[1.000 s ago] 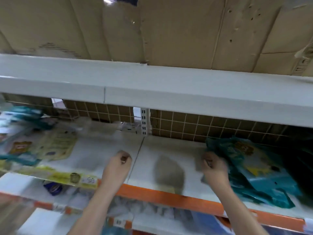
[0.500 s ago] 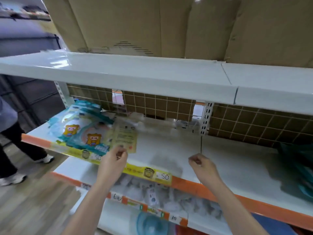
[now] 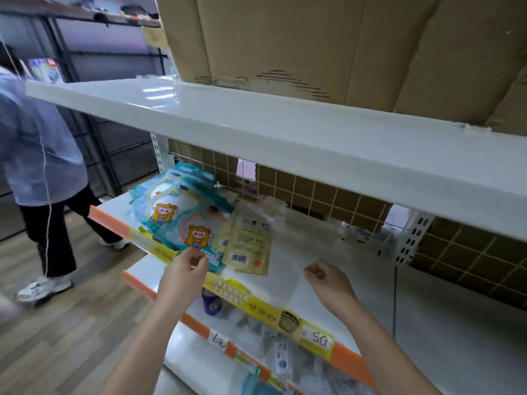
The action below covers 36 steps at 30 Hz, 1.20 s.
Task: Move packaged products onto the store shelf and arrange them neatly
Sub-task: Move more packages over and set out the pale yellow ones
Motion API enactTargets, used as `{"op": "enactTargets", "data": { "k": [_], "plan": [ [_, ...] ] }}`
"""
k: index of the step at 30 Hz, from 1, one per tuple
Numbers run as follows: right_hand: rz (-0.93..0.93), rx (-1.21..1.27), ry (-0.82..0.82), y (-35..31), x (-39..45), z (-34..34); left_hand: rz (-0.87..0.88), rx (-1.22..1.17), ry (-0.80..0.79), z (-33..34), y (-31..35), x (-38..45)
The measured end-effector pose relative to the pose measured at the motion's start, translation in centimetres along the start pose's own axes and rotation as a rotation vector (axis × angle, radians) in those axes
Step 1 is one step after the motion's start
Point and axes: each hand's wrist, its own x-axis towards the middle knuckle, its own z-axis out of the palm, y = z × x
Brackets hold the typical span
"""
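A stack of teal packages with a cartoon figure point(image 3: 174, 206) lies at the left end of the white middle shelf point(image 3: 427, 309). A yellow barcoded pack point(image 3: 248, 243) and a clear plastic bag point(image 3: 288, 240) lie beside them to the right. My left hand point(image 3: 185, 269) pinches the front corner of the nearest teal package at the shelf's edge. My right hand point(image 3: 325, 277) hovers over the shelf front, right of the yellow pack, with its fingers curled and nothing visible in them.
An upper white shelf point(image 3: 285, 129) overhangs the work area, with cardboard boxes point(image 3: 285, 38) on it. A yellow price strip point(image 3: 271, 312) runs along the orange shelf lip. The lower shelf point(image 3: 256, 337) holds bagged goods. A person in a blue shirt point(image 3: 37, 155) walks in the aisle at left.
My view has swung left, away from the teal packs at the shelf's right end. Both hands moved left along the shelf front; the left now reaches the teal stack's front corner.
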Motion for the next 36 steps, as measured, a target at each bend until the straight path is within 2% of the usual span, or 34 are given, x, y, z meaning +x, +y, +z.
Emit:
{"op": "enactTargets", "data": {
  "k": [11,19,21,24,27,30,36],
  "plan": [
    [0.0,-0.088,-0.132,-2.4,5.0,5.2,-0.036,-0.035,-0.019,0.7,-1.4,5.2],
    [0.145,-0.14,-0.15,-5.6,7.9,10.4,-0.119,-0.051,-0.261,3.4,-3.3,12.8],
    [0.118,-0.338,-0.131,-6.7,8.4,12.0,-0.17,-0.097,-0.339,3.8,-3.6,14.9],
    [0.187,-0.53,-0.15,-8.3,8.9,14.2,-0.269,-0.198,-0.468,4.6,-3.4,17.5],
    [0.24,-0.654,-0.158,-8.8,8.9,16.1,-0.235,-0.141,-0.564,5.3,-2.6,18.4],
    [0.233,-0.728,-0.086,-8.6,9.2,16.8,-0.203,-0.123,-0.615,6.2,-2.4,19.1],
    [0.133,-0.694,-0.014,-7.3,7.9,15.9,-0.313,-0.321,-0.653,7.1,-1.7,18.9]
  ]
}}
